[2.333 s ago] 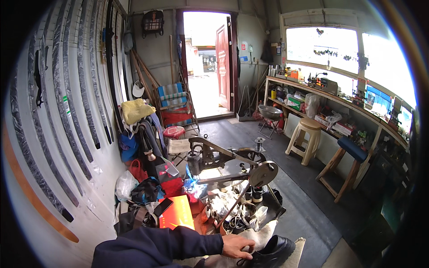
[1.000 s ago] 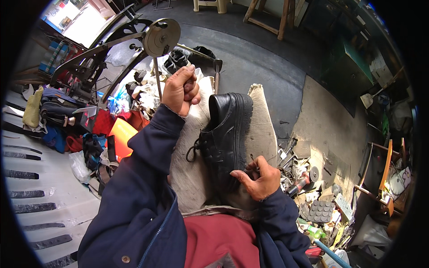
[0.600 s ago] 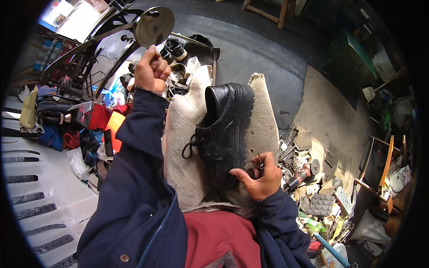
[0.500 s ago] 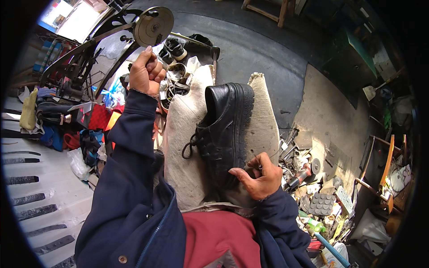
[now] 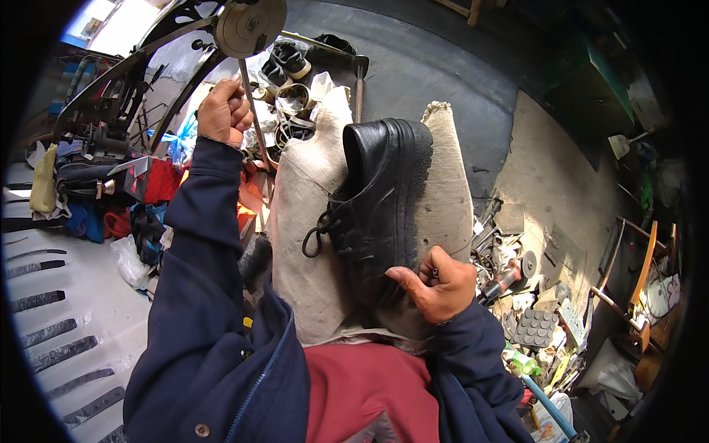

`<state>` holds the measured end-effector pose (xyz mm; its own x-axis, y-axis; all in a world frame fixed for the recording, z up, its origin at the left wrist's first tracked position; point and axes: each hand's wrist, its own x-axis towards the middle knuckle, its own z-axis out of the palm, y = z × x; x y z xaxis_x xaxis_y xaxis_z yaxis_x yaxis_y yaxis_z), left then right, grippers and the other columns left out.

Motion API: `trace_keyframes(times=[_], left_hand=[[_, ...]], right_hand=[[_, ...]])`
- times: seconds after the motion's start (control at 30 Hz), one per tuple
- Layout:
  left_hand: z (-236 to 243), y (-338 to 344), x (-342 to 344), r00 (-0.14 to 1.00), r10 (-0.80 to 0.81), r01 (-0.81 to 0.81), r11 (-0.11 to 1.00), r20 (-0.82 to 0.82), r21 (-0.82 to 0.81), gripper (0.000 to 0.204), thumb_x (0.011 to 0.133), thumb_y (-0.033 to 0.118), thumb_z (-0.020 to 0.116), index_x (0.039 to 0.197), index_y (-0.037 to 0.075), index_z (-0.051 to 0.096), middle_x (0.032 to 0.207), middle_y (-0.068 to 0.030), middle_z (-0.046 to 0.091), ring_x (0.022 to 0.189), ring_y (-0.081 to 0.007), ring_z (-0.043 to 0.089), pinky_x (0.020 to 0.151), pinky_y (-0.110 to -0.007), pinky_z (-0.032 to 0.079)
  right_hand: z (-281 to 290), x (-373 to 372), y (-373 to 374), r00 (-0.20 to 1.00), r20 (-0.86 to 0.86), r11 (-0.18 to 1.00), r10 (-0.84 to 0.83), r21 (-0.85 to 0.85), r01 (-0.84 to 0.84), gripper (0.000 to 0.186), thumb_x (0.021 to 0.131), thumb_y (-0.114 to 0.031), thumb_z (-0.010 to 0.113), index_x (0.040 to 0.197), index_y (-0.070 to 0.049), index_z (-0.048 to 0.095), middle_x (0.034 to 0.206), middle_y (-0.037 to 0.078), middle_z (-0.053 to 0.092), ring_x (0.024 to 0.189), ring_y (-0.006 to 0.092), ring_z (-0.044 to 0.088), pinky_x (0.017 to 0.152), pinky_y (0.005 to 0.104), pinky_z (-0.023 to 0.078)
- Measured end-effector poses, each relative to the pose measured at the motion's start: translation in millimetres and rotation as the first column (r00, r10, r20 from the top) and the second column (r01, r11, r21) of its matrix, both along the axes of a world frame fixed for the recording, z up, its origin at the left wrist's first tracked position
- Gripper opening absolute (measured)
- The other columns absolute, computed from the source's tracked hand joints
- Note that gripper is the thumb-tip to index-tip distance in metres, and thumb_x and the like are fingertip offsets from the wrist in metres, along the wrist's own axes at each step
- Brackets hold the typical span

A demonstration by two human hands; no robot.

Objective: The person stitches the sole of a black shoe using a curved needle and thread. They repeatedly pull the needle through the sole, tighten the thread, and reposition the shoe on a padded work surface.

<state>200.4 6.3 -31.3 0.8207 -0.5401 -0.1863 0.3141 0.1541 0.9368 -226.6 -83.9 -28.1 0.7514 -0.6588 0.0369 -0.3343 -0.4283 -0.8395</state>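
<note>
A black lace-up shoe (image 5: 380, 207) lies on its side on a pale, stained cloth pad (image 5: 301, 258) over my lap, chunky sole to the right, toe toward me. My left hand (image 5: 224, 111) is raised left of the pad, below the machine's round wheel (image 5: 249, 26), fingers pinched together; whatever is between them is too fine to make out. My right hand (image 5: 436, 288) is closed at the shoe's front sole edge, thumb by the leather, curled fingers round a small metal item, mostly hidden.
A black iron machine (image 5: 177, 37) stands front-left, beside piled shoes (image 5: 284, 66) and bags (image 5: 125, 255). Scrap pieces and tools (image 5: 539, 325) lie on the floor at right, near a wooden-framed chair (image 5: 644, 266). Dark strips (image 5: 59, 354) line the pale surface at left.
From looking across the room, the view has turned down to my lap. Over the last second my left hand has risen leftward away from the shoe; my right hand stays at the sole edge.
</note>
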Motion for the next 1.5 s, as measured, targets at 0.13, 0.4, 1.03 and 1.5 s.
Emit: trace_keyframes(times=[0.13,0.4,1.03,1.5], left_hand=[[-18,13,12,0.993,0.113,-0.108,0.987,-0.037,0.118,0.028,0.103,0.023,0.064,0.081,0.010,0.054,0.053,0.0063,0.031,0.040,-0.0074,0.025,0.039,-0.028,0.022],[-15,28,-1,1.000,-0.023,0.024,0.995,-0.013,0.097,0.027,0.100,0.027,0.068,0.083,0.011,0.056,0.059,0.0053,0.035,0.042,-0.0078,0.031,0.040,-0.029,0.029],[53,8,-164,0.682,-0.712,0.663,0.699,0.171,0.266,0.042,0.095,0.011,0.077,0.125,0.007,0.048,0.117,-0.0143,0.069,0.113,-0.0213,0.065,0.099,-0.038,0.052],[29,-71,-180,-0.203,-0.979,0.545,-0.125,-0.014,0.829,0.060,0.081,0.050,0.087,0.111,-0.002,0.079,0.105,-0.0206,0.078,0.101,-0.0289,0.074,0.087,-0.038,0.057]], right_hand=[[3,2,1,1.000,0.019,1.000,0.006,-0.004,-0.006,0.050,0.083,-0.029,0.093,0.069,-0.005,0.051,0.051,0.002,0.047,0.045,0.0092,0.040,0.044,0.0280,0.034],[-3,-1,4,0.995,0.102,0.994,-0.010,-0.109,0.021,0.050,0.082,-0.029,0.093,0.067,-0.004,0.053,0.052,0.008,0.051,0.043,0.0176,0.047,0.045,0.0311,0.039],[-1,-11,8,0.999,0.030,0.998,-0.039,-0.049,0.040,0.045,0.085,-0.027,0.090,0.070,-0.005,0.052,0.056,0.012,0.054,0.046,0.0262,0.053,0.048,0.0356,0.041],[4,-13,17,0.990,0.139,0.993,0.029,-0.114,-0.013,0.038,0.091,-0.028,0.085,0.078,-0.006,0.059,0.061,0.006,0.058,0.051,0.0196,0.049,0.052,0.0362,0.043]])
